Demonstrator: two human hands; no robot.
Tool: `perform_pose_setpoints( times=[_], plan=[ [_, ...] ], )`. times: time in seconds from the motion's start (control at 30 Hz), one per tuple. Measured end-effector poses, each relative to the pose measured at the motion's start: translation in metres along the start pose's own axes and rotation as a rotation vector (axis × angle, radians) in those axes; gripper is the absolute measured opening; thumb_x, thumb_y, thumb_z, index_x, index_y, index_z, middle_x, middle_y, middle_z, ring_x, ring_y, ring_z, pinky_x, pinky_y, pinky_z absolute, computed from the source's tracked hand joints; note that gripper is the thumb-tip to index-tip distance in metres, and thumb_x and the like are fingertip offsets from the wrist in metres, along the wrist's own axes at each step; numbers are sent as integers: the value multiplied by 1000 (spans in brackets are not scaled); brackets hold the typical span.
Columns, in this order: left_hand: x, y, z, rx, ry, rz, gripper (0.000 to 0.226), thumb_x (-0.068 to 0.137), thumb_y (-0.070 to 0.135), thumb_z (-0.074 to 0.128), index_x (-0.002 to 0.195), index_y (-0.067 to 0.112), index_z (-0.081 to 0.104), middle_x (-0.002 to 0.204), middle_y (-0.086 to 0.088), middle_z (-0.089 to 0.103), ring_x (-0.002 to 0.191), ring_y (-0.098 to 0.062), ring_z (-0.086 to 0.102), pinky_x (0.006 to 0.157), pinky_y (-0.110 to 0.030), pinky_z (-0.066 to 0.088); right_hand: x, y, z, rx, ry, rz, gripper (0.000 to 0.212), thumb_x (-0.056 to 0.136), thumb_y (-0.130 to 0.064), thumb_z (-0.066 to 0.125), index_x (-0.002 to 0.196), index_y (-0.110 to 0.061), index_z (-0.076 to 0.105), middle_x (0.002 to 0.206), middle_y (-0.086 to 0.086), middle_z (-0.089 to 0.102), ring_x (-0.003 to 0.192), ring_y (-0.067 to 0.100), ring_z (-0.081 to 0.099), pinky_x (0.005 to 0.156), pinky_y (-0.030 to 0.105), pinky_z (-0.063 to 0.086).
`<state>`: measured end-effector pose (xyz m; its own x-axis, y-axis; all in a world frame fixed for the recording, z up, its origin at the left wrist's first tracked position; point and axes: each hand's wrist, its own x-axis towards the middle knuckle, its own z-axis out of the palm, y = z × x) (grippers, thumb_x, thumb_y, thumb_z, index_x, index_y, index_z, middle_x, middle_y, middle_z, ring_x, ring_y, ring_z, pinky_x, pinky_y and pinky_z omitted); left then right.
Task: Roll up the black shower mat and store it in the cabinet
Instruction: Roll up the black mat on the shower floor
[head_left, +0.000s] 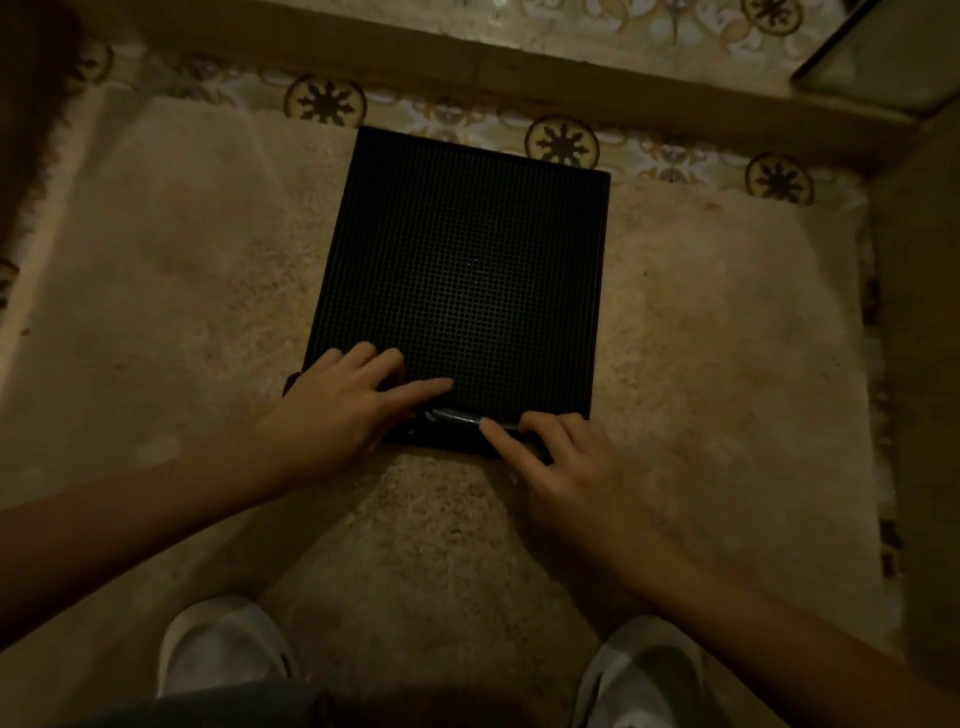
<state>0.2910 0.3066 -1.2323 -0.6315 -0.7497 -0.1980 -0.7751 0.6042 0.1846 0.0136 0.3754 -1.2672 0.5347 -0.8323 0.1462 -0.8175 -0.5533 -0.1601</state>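
The black shower mat (462, 270), a square sheet with a fine grid texture, lies flat on a pale shaggy rug (182, 291). Its near edge is curled over into a small roll. My left hand (345, 410) presses on the near left corner, fingers spread over the curl. At the near right part of that edge my right hand (563, 462) has its fingers hooked over the rolled lip. No cabinet is clearly in view.
Patterned floor tiles (561, 140) border the rug at the far side, below a raised step (467, 67). A glass panel (878, 57) stands at the top right. My two white slippers (223, 649) are on the rug at the bottom.
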Motion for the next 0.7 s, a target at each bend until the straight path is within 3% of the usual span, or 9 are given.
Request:
perform_pose_setpoints(
  times=[0.1, 0.17, 0.27, 0.4, 0.47, 0.53, 0.6, 0.7],
  plan=[
    [-3, 1, 1, 0, 48, -29, 41, 93, 25, 57, 133, 22, 54, 103, -10, 58, 84, -30, 53, 62, -37, 41, 1, -2, 1, -24, -30, 52, 49, 97, -34, 55, 144, -19, 54, 124, 13, 62, 103, 28, 55, 80, 40, 48],
    [-4, 2, 3, 41, 36, -32, 40, 85, 21, 66, 124, 17, 59, 104, -15, 60, 85, -33, 55, 63, -41, 46, 3, 2, 1, -42, -19, 37, 51, 95, -34, 64, 143, -19, 55, 123, 12, 64, 102, 28, 58, 80, 40, 50],
    [-5, 4, 1, 56, 52, -10, 34, 93, 34, 50, 118, 14, 63, 104, -14, 61, 84, -31, 56, 62, -40, 46, 6, 9, 2, -10, 36, 25, 47, 93, -25, 70, 139, -21, 60, 116, 7, 68, 94, 25, 61, 72, 38, 52],
    [-5, 2, 0, 52, -3, -9, 59, 89, 53, 51, 130, 11, 57, 114, -14, 57, 99, -33, 54, 72, -44, 48, 6, 14, -1, 63, 58, 72, 32, 102, -30, 60, 133, -23, 63, 122, 2, 70, 98, 25, 62, 74, 37, 54],
    [-1, 0, -1, 99, -44, -4, 63, 84, 41, 67, 135, 7, 54, 112, -16, 59, 97, -34, 55, 75, -46, 49, 10, 15, -3, 63, 47, 90, 29, 101, -29, 60, 128, -21, 66, 123, 3, 70, 99, 26, 62, 76, 37, 55],
    [5, -4, -5, 82, -46, -16, 68, 77, 20, 78, 136, 0, 51, 103, -17, 62, 86, -33, 57, 66, -43, 52, 18, 16, -6, 99, 31, 142, 31, 99, -30, 61, 129, -21, 66, 124, 2, 70, 101, 25, 62, 78, 38, 55],
    [12, -9, -12, 15, -44, -24, 68, 79, 11, 75, 138, 2, 43, 100, -14, 64, 83, -29, 57, 58, -40, 54, 28, 16, -10, 148, 24, 214, 33, 101, -34, 56, 131, -23, 65, 128, 0, 68, 104, 24, 60, 81, 41, 53],
    [25, -19, -20, 15, -73, 32, 44, 96, 32, 50, 134, 21, 31, 103, -4, 61, 86, -23, 53, 65, -41, 52, 38, 20, -13, 64, 22, 252, 37, 102, -38, 51, 135, -23, 62, 139, 5, 58, 112, 25, 53, 87, 40, 46]
  ],
)
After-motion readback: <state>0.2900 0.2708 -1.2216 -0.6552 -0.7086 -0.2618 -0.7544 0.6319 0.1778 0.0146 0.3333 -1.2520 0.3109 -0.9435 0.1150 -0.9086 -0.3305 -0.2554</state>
